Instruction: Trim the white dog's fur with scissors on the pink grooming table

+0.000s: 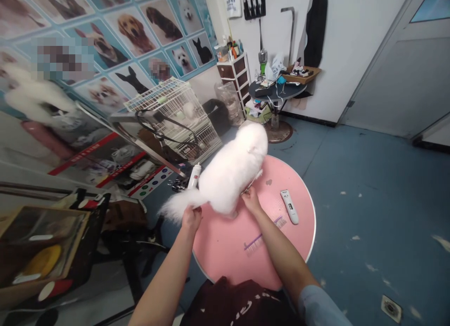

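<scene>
A fluffy white dog (228, 171) stands on the round pink table (225, 255), its head turned away from me. My left hand (191, 218) is closed around the base of its tail (179, 204), and the loose tail fur spreads out to the left. My right hand (250, 199) is closed on scissors (249, 187) low against the dog's right side; fur and fingers partly hide them. To the right of that hand lies a white hair clipper (289, 206). A comb with a purple spine (263, 234) rests partly beneath my right forearm.
A white bottle (194, 177) stands beyond the tail. Behind it is a white wire cage (183, 120) with a strap hanging in front. A dark round table (277, 92) at the back carries supplies and a basket (302, 74). A drawer unit (235, 73) stands beside it.
</scene>
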`<state>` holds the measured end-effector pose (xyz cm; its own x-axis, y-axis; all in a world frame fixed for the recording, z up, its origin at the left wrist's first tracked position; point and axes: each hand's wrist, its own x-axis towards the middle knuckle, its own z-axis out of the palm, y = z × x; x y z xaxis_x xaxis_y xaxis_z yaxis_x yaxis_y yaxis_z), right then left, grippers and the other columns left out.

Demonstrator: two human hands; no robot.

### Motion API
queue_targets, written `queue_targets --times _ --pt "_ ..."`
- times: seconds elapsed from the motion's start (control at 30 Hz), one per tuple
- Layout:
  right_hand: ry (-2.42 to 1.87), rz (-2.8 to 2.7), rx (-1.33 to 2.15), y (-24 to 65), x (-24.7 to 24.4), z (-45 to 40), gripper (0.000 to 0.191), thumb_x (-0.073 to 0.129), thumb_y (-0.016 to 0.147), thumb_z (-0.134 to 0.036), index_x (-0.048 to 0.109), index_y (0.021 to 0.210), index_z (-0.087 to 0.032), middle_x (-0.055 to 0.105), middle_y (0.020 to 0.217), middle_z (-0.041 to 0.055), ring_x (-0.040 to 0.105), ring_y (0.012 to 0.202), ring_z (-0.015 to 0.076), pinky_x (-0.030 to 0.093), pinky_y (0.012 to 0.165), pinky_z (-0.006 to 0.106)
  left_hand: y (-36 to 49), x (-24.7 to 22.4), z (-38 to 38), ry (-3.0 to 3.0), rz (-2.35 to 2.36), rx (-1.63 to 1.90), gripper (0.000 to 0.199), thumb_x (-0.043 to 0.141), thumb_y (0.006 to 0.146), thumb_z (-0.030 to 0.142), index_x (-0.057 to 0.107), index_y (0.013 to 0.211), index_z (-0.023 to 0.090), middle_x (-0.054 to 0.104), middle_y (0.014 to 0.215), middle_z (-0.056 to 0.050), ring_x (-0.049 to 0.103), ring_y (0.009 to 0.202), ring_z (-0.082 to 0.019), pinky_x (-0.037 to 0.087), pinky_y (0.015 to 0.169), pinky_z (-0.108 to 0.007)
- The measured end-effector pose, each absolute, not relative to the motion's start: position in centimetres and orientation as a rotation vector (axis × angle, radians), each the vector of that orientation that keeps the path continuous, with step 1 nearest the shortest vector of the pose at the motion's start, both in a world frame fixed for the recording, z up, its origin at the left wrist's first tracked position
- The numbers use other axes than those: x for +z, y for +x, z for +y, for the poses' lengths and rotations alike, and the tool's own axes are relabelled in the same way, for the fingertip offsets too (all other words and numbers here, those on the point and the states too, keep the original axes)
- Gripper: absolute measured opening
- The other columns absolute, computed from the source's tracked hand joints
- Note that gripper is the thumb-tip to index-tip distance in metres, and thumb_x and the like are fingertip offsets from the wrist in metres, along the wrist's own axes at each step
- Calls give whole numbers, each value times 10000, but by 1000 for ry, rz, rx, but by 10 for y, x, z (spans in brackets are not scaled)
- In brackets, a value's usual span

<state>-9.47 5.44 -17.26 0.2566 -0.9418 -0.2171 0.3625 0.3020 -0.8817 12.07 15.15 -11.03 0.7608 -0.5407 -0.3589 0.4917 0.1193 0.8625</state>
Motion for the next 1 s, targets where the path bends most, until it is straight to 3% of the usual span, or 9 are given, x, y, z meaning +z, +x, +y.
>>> queue_targets --times 0.13,0.27,0.4,0.53,0.7,1.0 --pt "-830 827 -1027 -97 -181 49 319 647 656 -268 488 930 -229 661 936 37 614 936 216 479 850 367 122 -113 152 1280 -18 -743 338 512 694 40 673 939 208 698 789 -5 621 717 -126 493 625 -191" --pt "-846 844 -980 -100 -193 41 337 628 666 -267 475 963 -226 652 885 18 618 853 200 493 819 381 123 -116 153 1329 -20 -723 292 523 725 66 676 920 219 704 819 -12 625 719 -155 502 627 -237" --pt "-894 779 -1003 -104 -204 32 348 645 665 -294 476 962 -229 653 947 35 617 898 198 480 849 382 124 -115 153 1330 -46 -741 279 533 722 47 672 895 217 694 800 -9 592 654 -123 477 598 -202" --pt "-884 796 -937 -109 -210 28 369 652 650 -295 464 962 -236 637 858 5 614 800 184 488 799 384 123 -112 153 1336 -63 -750 300 522 728 47 666 932 213 691 790 -8 574 616 -115 470 586 -198" --pt "-903 779 -961 -114 -208 26 378 679 647 -284 471 960 -241 642 928 24 610 890 192 475 845 382 117 -111 152 1359 -107 -728 283 552 746 92 665 977 210 681 753 -5 590 616 -134 490 595 -218" --pt "-809 783 -877 -126 -171 34 346 715 577 -226 514 858 -229 639 762 -29 613 745 159 487 751 329 113 -110 150 1260 -62 -760 414 548 732 47 669 1082 233 733 900 -27 677 867 -185 556 689 -224"
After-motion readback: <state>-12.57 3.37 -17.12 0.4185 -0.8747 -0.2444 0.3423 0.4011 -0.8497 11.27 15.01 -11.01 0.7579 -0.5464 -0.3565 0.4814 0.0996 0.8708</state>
